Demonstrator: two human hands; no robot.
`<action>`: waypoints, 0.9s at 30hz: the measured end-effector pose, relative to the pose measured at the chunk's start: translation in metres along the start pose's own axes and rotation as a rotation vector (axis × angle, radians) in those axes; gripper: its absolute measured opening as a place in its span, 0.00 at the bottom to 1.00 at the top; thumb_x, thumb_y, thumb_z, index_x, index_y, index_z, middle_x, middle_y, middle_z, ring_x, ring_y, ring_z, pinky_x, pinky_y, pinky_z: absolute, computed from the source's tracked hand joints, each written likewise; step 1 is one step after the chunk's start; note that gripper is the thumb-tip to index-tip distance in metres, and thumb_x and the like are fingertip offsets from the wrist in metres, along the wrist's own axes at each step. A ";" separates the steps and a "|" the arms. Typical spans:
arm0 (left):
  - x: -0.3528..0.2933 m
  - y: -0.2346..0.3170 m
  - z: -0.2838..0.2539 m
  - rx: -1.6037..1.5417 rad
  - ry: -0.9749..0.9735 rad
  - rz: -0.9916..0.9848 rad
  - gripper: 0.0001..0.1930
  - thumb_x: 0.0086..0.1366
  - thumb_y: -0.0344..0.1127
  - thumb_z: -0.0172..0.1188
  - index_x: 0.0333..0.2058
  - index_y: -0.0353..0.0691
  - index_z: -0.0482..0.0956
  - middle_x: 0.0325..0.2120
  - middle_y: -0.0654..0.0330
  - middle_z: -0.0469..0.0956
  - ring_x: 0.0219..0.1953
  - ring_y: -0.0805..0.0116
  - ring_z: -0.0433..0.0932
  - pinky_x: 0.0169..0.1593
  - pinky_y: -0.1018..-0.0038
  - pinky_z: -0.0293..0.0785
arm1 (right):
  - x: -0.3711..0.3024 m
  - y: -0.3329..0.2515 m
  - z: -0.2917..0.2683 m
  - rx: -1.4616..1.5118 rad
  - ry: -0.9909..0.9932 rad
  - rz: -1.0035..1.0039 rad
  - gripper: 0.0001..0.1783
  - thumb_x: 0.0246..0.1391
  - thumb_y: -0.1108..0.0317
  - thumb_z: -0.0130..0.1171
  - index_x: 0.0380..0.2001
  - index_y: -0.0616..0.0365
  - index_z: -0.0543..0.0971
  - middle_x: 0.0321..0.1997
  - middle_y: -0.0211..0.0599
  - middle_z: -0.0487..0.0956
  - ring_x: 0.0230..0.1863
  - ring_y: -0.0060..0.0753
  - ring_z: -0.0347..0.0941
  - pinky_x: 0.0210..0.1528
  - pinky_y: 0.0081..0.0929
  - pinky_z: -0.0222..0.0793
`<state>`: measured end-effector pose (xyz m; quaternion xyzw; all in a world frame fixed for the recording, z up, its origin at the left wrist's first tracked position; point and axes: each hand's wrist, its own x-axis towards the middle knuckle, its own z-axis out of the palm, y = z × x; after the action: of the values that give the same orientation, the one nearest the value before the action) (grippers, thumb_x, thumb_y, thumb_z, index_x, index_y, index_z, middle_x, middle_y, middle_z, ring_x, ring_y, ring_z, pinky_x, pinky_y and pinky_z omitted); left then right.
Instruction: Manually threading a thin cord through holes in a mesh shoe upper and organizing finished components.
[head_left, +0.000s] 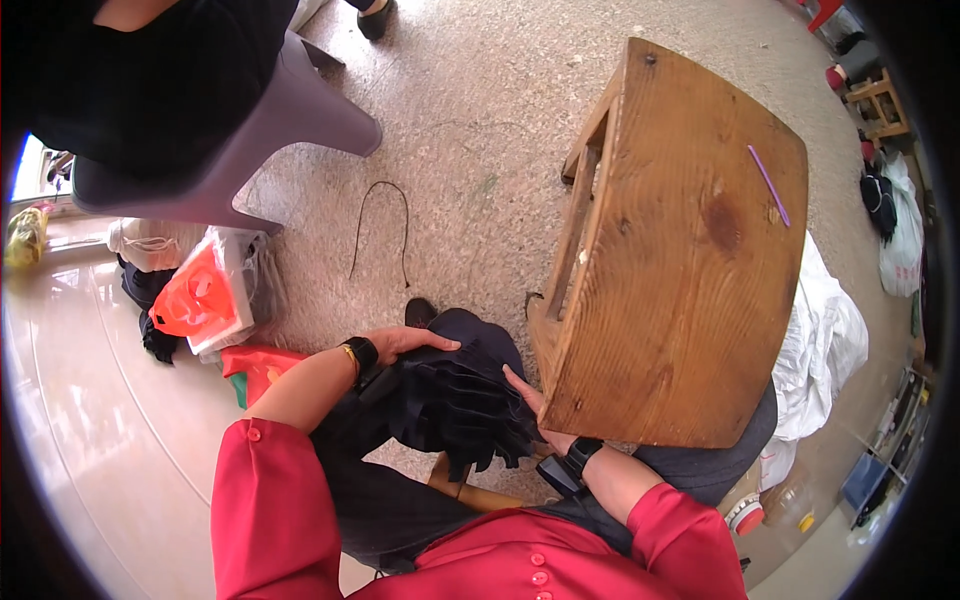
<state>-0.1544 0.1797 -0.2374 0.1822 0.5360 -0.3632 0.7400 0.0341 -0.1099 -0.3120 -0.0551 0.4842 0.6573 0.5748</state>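
Observation:
A bundle of dark navy fabric pieces [455,400] lies over my lap, with a smooth rounded part at the far side and many loose, layered edges hanging toward me. My left hand [410,342] grips its far left side, thumb laid on top and the other fingers mostly hidden. At the right side my right hand [528,398] holds the bundle's edge, one digit stretched along it and the rest out of sight underneath. The wooden table's near left corner is close beside my right hand. I wear a dark band on each wrist.
A wooden table [690,250] stands at my right, a purple crochet-hook-like stick [768,186] on it. White cloth [820,340] hangs behind it. A person sits on a purple-grey plastic stool [300,110] at far left, near bags [205,295]. A dark cord [408,225] lies on the floor.

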 end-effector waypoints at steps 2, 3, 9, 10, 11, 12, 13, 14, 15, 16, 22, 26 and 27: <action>0.005 0.001 -0.005 -0.045 -0.028 0.012 0.28 0.62 0.52 0.73 0.53 0.38 0.83 0.48 0.58 0.86 0.43 0.66 0.87 0.49 0.68 0.83 | 0.001 0.003 -0.006 -0.007 0.021 0.002 0.32 0.75 0.43 0.39 0.68 0.53 0.70 0.68 0.47 0.74 0.60 0.50 0.77 0.61 0.53 0.77; 0.006 0.002 -0.008 -0.026 -0.021 0.022 0.28 0.62 0.52 0.73 0.53 0.38 0.83 0.47 0.59 0.87 0.43 0.66 0.87 0.49 0.68 0.84 | 0.001 0.002 -0.007 -0.013 0.028 0.002 0.32 0.75 0.44 0.39 0.68 0.53 0.70 0.68 0.47 0.74 0.60 0.50 0.77 0.61 0.53 0.77; 0.014 0.019 0.002 0.004 0.050 0.011 0.28 0.62 0.51 0.72 0.52 0.35 0.83 0.46 0.58 0.87 0.42 0.66 0.87 0.47 0.67 0.85 | 0.003 -0.003 -0.013 -0.057 0.059 0.001 0.31 0.75 0.45 0.40 0.68 0.54 0.70 0.68 0.47 0.74 0.60 0.49 0.77 0.61 0.52 0.77; 0.015 0.020 0.002 0.032 0.065 0.029 0.27 0.63 0.50 0.72 0.52 0.35 0.83 0.45 0.58 0.87 0.42 0.66 0.87 0.47 0.67 0.85 | 0.003 -0.002 -0.015 -0.063 0.064 0.003 0.31 0.75 0.45 0.40 0.68 0.54 0.70 0.68 0.47 0.74 0.60 0.49 0.77 0.61 0.52 0.77; 0.016 0.020 0.002 0.030 0.063 0.026 0.27 0.63 0.50 0.72 0.52 0.35 0.83 0.45 0.58 0.87 0.42 0.66 0.87 0.47 0.67 0.85 | 0.003 -0.002 -0.017 -0.070 0.068 0.002 0.31 0.74 0.45 0.41 0.68 0.54 0.70 0.68 0.47 0.74 0.60 0.49 0.77 0.61 0.52 0.77; 0.017 0.020 0.001 0.078 0.099 0.034 0.27 0.63 0.50 0.72 0.52 0.34 0.83 0.46 0.58 0.87 0.42 0.66 0.87 0.47 0.67 0.85 | 0.002 -0.002 -0.019 -0.076 0.072 0.002 0.31 0.74 0.45 0.41 0.68 0.54 0.70 0.67 0.47 0.74 0.60 0.49 0.77 0.61 0.52 0.77; 0.017 0.019 0.001 0.126 0.134 0.041 0.26 0.63 0.50 0.72 0.51 0.34 0.83 0.46 0.57 0.87 0.42 0.66 0.87 0.47 0.67 0.84 | 0.002 -0.002 -0.020 -0.083 0.076 0.001 0.31 0.74 0.45 0.41 0.68 0.54 0.70 0.67 0.47 0.74 0.60 0.49 0.77 0.61 0.52 0.77; 0.019 0.016 -0.004 0.123 0.137 0.041 0.26 0.63 0.50 0.72 0.51 0.34 0.83 0.46 0.57 0.87 0.42 0.66 0.87 0.47 0.67 0.84 | 0.002 -0.002 -0.020 -0.092 0.077 0.005 0.31 0.74 0.46 0.41 0.68 0.54 0.70 0.67 0.47 0.74 0.60 0.48 0.77 0.61 0.52 0.77; 0.021 0.010 -0.010 0.121 0.093 0.037 0.26 0.63 0.49 0.72 0.51 0.33 0.83 0.45 0.57 0.87 0.42 0.65 0.87 0.48 0.67 0.84 | 0.003 -0.001 -0.020 -0.100 0.078 0.009 0.31 0.74 0.46 0.41 0.68 0.54 0.70 0.67 0.47 0.74 0.59 0.48 0.77 0.61 0.51 0.77; 0.023 0.006 -0.016 0.119 0.049 0.033 0.26 0.63 0.49 0.71 0.51 0.33 0.83 0.45 0.57 0.87 0.42 0.65 0.87 0.48 0.67 0.84 | 0.004 0.000 -0.021 -0.109 0.079 0.013 0.31 0.74 0.46 0.42 0.68 0.54 0.70 0.67 0.47 0.74 0.59 0.48 0.77 0.61 0.51 0.77; 0.008 0.032 0.003 0.150 0.046 -0.059 0.32 0.62 0.54 0.72 0.56 0.36 0.81 0.55 0.54 0.83 0.53 0.62 0.83 0.57 0.64 0.79 | 0.001 -0.010 -0.025 -0.154 0.096 -0.001 0.30 0.73 0.47 0.43 0.68 0.55 0.70 0.67 0.46 0.75 0.59 0.47 0.78 0.61 0.50 0.77; 0.022 0.032 -0.012 0.239 0.173 0.016 0.39 0.57 0.60 0.74 0.59 0.37 0.80 0.59 0.56 0.80 0.59 0.60 0.78 0.62 0.65 0.74 | 0.007 -0.006 -0.024 -0.184 0.109 0.018 0.30 0.73 0.48 0.44 0.67 0.55 0.70 0.67 0.46 0.75 0.59 0.47 0.78 0.61 0.50 0.77; 0.028 0.032 -0.012 0.240 0.163 0.010 0.39 0.57 0.60 0.74 0.59 0.37 0.80 0.59 0.56 0.80 0.59 0.60 0.78 0.62 0.65 0.74 | 0.004 -0.008 -0.027 -0.188 0.119 0.011 0.30 0.73 0.48 0.44 0.67 0.55 0.70 0.66 0.46 0.75 0.59 0.47 0.78 0.61 0.50 0.77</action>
<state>-0.1344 0.1998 -0.2720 0.3008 0.5461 -0.4050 0.6687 0.0262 -0.1269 -0.3328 -0.1450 0.4541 0.6984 0.5339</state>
